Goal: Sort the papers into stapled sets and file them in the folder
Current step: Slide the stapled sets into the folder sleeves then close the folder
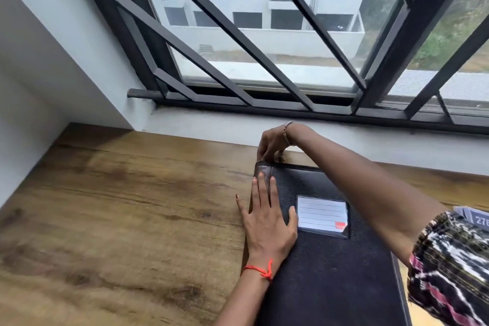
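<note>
Shows a black folder (330,272) closed and flat on a wood table (119,206), below a barred window (277,42). Finds the left hand (267,222) palm down on the folder's left edge, fingers straight and spread, little finger off the folder and on the wood, nothing gripped. Finds the right hand (272,144) at the folder's far left corner, fingertips curled and pinched on the edge there (zip pull or bare edge, too small to tell). Shows a lined label pocket (321,216) mid-folder, just right of the left thumb.
</note>
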